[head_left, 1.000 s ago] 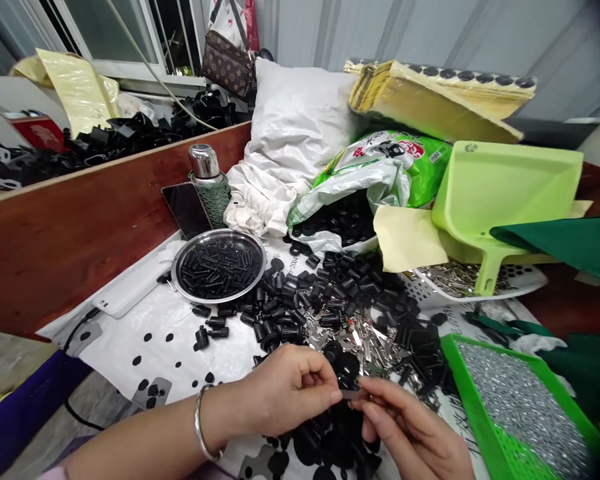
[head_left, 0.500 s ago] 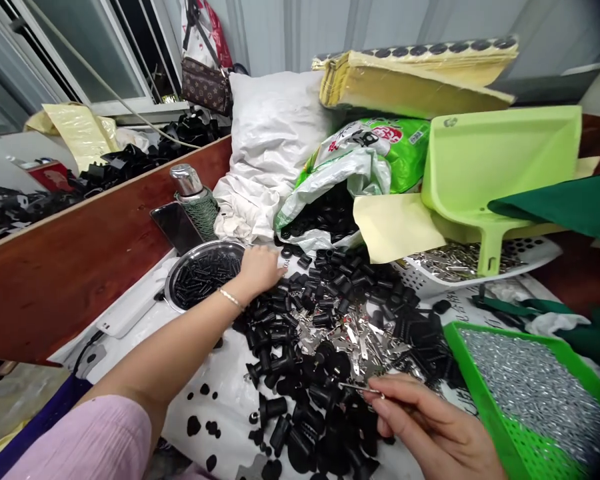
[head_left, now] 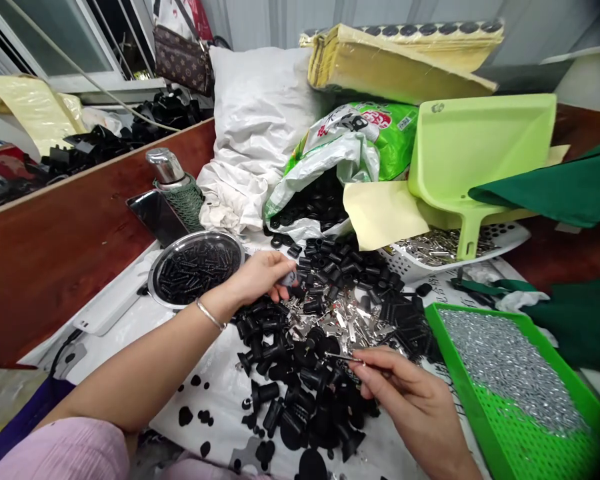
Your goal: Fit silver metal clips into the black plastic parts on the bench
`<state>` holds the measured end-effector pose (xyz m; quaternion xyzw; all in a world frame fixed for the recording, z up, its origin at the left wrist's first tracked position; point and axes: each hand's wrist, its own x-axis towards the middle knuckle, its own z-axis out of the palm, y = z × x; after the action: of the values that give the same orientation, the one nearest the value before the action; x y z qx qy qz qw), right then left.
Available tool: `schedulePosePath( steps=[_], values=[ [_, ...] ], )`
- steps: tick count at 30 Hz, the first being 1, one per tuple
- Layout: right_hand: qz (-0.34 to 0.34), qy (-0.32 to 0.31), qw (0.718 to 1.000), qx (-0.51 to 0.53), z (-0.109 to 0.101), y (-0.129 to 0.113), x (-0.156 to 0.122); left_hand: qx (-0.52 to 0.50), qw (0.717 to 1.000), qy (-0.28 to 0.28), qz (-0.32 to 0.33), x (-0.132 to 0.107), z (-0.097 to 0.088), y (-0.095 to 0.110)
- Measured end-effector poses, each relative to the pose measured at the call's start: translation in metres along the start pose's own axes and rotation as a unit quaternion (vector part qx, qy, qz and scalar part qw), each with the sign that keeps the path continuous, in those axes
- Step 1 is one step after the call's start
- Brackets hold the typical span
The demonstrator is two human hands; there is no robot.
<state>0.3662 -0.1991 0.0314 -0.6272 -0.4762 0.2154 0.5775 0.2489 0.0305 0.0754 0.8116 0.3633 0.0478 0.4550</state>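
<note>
While the right hand [head_left: 410, 403] pinches one thin metal strip [head_left: 344, 358] between thumb and forefinger, the strip juts leftward from its fingertips, low over the near edge of the heap of black plastic caps [head_left: 330, 293]. The caps are too many to count. The left hand [head_left: 260, 275], with one silver bangle [head_left: 210, 313] on the wrist, hovers over the far left part of the heap. Its fingertips are closed on one small grey piece [head_left: 289, 278].

Just left of that hand sits one round steel dish [head_left: 196, 235] filled with black bits. Right of the right hand lies one green tray [head_left: 461, 385] of silver bits. Beyond both hands are one light-green dustpan [head_left: 480, 140] and one green-and-white bag [head_left: 395, 143]. Its red print is too blurred to read.

Half a second ago the left hand reached to the dish's rim. It has since drawn back over the caps with the grey piece. A second ago both hands met at the strip, which the right hand still grips.
</note>
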Motion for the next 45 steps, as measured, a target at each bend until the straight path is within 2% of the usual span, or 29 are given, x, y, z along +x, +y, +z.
schedulePosePath(
  steps=[3, 5, 7, 10, 14, 19, 22, 25, 29, 35, 39, 42, 45],
  values=[
    [-0.014, 0.002, 1.0, -0.019, 0.002, -0.003, 0.0, -0.124, 0.988, -0.094, -0.014, -0.035, 0.019, 0.002],
    [-0.039, 0.004, 0.999, -0.033, 0.003, -0.006, -0.002, -0.289, 0.941, -0.171, -0.037, -0.054, 0.025, -0.002],
    [-0.064, 0.003, 0.996, -0.055, 0.005, -0.01, -0.004, -0.402, 0.885, -0.23, -0.05, -0.069, 0.027, -0.008],
    [-0.097, -0.008, 0.991, -0.097, 0.007, -0.016, -0.005, -0.448, 0.852, -0.267, -0.051, -0.083, 0.027, -0.017],
    [-0.173, -0.045, 0.97, -0.162, 0.012, -0.027, -0.003, -0.463, 0.841, -0.275, -0.055, -0.094, 0.029, -0.021],
    [-0.275, -0.111, 0.922, -0.25, 0.013, -0.042, 0.001, -0.432, 0.864, -0.252, -0.062, -0.101, 0.03, -0.021],
    [-0.31, -0.133, 0.899, -0.278, 0.011, -0.048, 0.002, -0.407, 0.883, -0.224, -0.065, -0.104, 0.03, -0.019],
    [-0.315, -0.139, 0.892, -0.294, 0.013, -0.051, 0.001, -0.372, 0.905, -0.191, -0.072, -0.108, 0.033, -0.015],
    [-0.318, -0.115, 0.887, -0.314, 0.02, -0.054, -0.002, -0.322, 0.932, -0.151, -0.072, -0.113, 0.038, -0.014],
    [-0.325, -0.081, 0.881, -0.335, 0.029, -0.057, -0.005, -0.29, 0.949, -0.124, -0.016, -0.116, 0.045, -0.021],
    [-0.331, -0.086, 0.878, -0.335, 0.032, -0.055, -0.004, -0.266, 0.958, -0.111, 0.0, -0.116, 0.047, -0.022],
    [-0.346, -0.097, 0.864, -0.353, 0.032, -0.052, -0.006, -0.239, 0.965, -0.103, 0.034, -0.118, 0.048, -0.023],
    [-0.357, -0.107, 0.844, -0.386, 0.032, -0.049, -0.012, -0.174, 0.98, -0.065, 0.071, -0.12, 0.049, -0.023]
  ],
)
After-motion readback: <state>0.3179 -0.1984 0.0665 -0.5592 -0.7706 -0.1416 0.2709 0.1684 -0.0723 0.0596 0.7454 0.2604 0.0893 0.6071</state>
